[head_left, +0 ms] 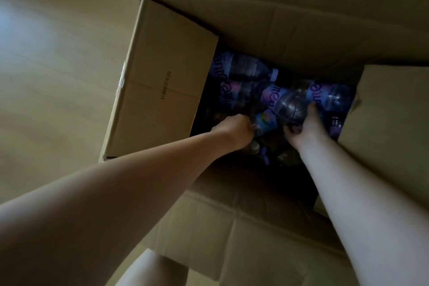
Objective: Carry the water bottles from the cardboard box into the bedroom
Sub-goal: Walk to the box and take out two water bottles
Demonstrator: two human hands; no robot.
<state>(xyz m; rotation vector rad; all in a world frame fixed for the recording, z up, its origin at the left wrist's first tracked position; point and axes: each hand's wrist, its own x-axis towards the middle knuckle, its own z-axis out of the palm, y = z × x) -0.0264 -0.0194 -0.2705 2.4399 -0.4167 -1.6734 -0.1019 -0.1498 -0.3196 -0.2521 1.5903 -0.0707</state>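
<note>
Far left of the frame is just wooden floor (46, 76), kinda washed out by light in the upper left. Moving in, there's the big cardboard box (160, 90) with all its flaps folded open; the left flap has some small printed code on it.

The left hand (234, 130) comes in from the lower left and reaches down into the box, fingers curled around a purple-labelled bottle (264, 123) near the middle of the frame. Looks like a real grip, though it's dark in there.

Down in the box is a jumble of water bottles (246, 72) lying on their sides, clear plastic with purple labels, filling the bottom from centre to centre right.

The right hand (304, 125) comes in from the lower right, just beside the left one, thumb up one side and fingers wrapped under a clear bottle (292, 107) lying on the pile.

Bottom edge, left of centre, a bit of bare leg (148, 269) shows.
</note>
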